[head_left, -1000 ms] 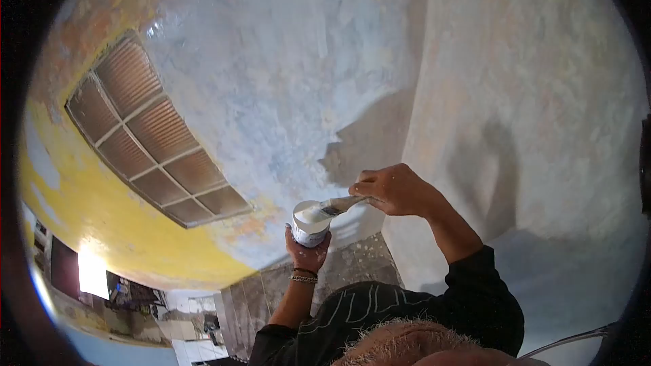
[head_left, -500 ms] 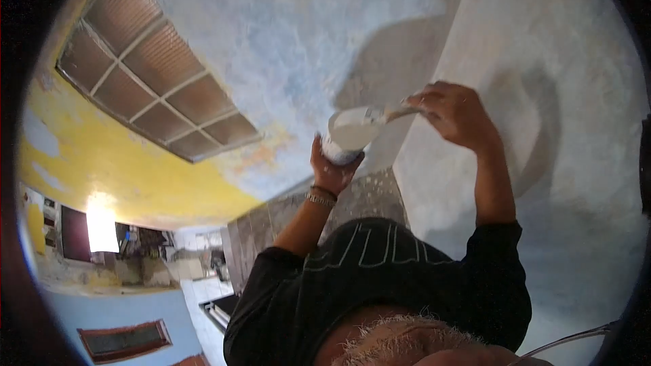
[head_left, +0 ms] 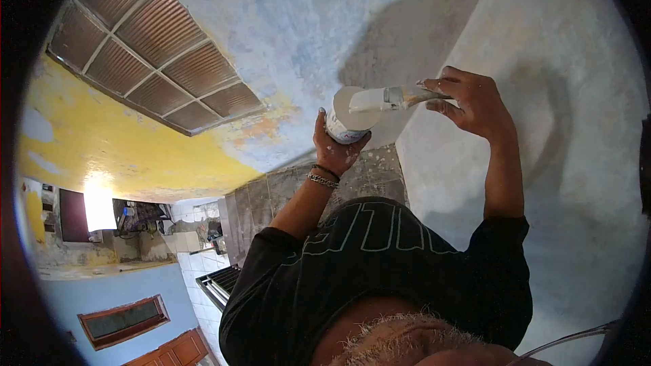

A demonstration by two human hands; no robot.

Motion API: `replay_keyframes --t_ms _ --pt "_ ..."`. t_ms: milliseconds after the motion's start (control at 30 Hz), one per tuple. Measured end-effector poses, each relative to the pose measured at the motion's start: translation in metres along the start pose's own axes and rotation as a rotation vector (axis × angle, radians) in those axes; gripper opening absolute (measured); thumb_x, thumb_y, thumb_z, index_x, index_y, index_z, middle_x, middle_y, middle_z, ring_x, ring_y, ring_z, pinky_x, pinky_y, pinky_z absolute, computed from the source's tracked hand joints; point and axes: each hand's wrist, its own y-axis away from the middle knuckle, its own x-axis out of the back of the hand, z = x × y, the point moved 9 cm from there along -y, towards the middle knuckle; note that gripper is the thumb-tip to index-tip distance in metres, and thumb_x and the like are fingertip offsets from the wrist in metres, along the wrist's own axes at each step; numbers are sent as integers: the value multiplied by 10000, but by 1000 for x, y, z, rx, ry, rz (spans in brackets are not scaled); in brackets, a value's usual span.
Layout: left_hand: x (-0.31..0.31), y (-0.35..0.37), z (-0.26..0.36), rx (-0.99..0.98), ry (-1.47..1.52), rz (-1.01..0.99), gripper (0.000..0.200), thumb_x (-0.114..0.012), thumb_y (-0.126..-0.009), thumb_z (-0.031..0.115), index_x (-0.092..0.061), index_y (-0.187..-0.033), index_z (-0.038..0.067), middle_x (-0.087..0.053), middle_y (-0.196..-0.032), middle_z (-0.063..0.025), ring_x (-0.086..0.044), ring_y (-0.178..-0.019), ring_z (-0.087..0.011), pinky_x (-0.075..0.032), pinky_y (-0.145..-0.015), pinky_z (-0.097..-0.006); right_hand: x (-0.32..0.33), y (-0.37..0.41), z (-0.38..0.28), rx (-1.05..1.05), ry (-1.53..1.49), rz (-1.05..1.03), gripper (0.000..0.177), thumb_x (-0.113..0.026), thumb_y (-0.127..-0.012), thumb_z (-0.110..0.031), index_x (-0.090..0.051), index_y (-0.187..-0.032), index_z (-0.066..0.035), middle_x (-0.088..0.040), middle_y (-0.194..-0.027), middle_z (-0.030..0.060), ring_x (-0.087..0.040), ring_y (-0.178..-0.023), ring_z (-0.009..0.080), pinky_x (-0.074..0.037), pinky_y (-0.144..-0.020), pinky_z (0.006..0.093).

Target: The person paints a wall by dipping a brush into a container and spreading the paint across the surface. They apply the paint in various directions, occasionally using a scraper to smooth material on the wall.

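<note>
Right hand [head_left: 475,105] fingers [head_left: 444,86] pinching paintbrush [head_left: 390,98], left hand [head_left: 337,149] clasping paint pot [head_left: 347,122], grille [head_left: 156,61] and patchy wall [head_left: 291,20] behind

Home room under repainting: patchy walls [head_left: 285,20], ribbed-glass window [head_left: 156,61], tiled kitchen corner [head_left: 196,257].

My feed is a heavy fisheye: a black ring closes in every edge, and the bars of the ribbed-glass window [head_left: 156,61] bow outward. The room is moderately bright, in soft daylight. A bright opening [head_left: 100,209] low on the left is blown out to white glare. The right hand [head_left: 475,102] with its paintbrush [head_left: 400,98] and the left hand [head_left: 336,146] with its paint pot [head_left: 347,118] throw soft-edged grey shadows [head_left: 407,34] on the plastered wall [head_left: 285,27]. The centre is fairly sharp; detail smears toward the rim.
</note>
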Motion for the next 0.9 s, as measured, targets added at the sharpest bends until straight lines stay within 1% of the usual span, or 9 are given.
replay_keyframes --t_ms 167,300,467,533,600,733,800,833,900 --pt "0 3 -3 11 -18 48 627 -378 -829 587 -449 -1222 104 -505 -1172 -125 -511 -1053 -305 -449 -836 -452 7 -10 2 127 5 58 303 -674 -718 -278 -657 -963 -102 -564 -761 32 -558 -631 181 -445 -555 309" --pt "-3 2 -5 53 0 -63 617 -373 -829 592 -460 -1204 110 -520 -1153 -119 -532 -1029 -300 -480 -791 -443 6 -22 15 124 -61 94 290 -673 -707 -263 -661 -949 -103 -558 -753 24 -541 -653 191 -453 -586 313" --pt "-1 5 -7 49 -15 16 620 -366 -826 601 -467 -1196 113 -529 -1131 -112 -553 -985 -280 -508 -749 -427 -13 -34 24 123 -145 60 304 -674 -695 -280 -664 -950 -116 -551 -771 33 -538 -687 194 -458 -625 320" --pt "2 5 -5 43 -34 39 622 -363 -824 605 -471 -1191 114 -534 -1119 -108 -561 -964 -272 -521 -725 -416 -19 -40 22 172 -154 36 327 -699 -678 -211 -642 -967 -69 -545 -790 43 -536 -711 215 -452 -625 320" --pt "0 4 -7 63 -43 -68 619 -354 -825 609 -479 -1176 115 -544 -1095 -103 -573 -927 -259 -534 -648 -376 -24 -45 24 164 -167 15 327 -702 -676 -212 -644 -965 -70 -546 -790 42 -537 -717 214 -455 -631 320" --pt "-3 10 -10 73 -26 -104 617 -347 -827 608 -475 -1179 118 -544 -1090 -102 -570 -938 -255 -531 -607 -359 -26 -46 23 118 -137 -13 321 -706 -675 -198 -647 -965 -74 -544 -790 42 -534 -728 211 -452 -642 320" --pt "0 10 -12 86 -36 -120 608 -346 -829 605 -477 -1162 114 -559 -1030 -105 -588 -793 -229 -505 -524 -317 -26 -47 24 113 -139 -11 316 -707 -674 -192 -644 -958 -67 -542 -790 47 -534 -728 212 -448 -644 322" --pt "-1 10 -12 84 -36 -119 608 -346 -829 605 -477 -1162 114 -559 -1030 -105 -588 -793 -229 -505 -524 -317 -26 -46 25 105 -141 -7 312 -708 -674 -186 -641 -951 -59 -540 -791 51 -534 -728 213 -445 -646 324" --pt "-1 12 -9 40 -95 -55 597 -343 -830 604 -483 -1133 109 -571 -946 -109 -540 -585 -193 -441 -420 -263 -23 -45 27 97 -142 20 298 -693 -693 -224 -642 -941 -68 -549 -798 48 -541 -731 216 -446 -651 329"
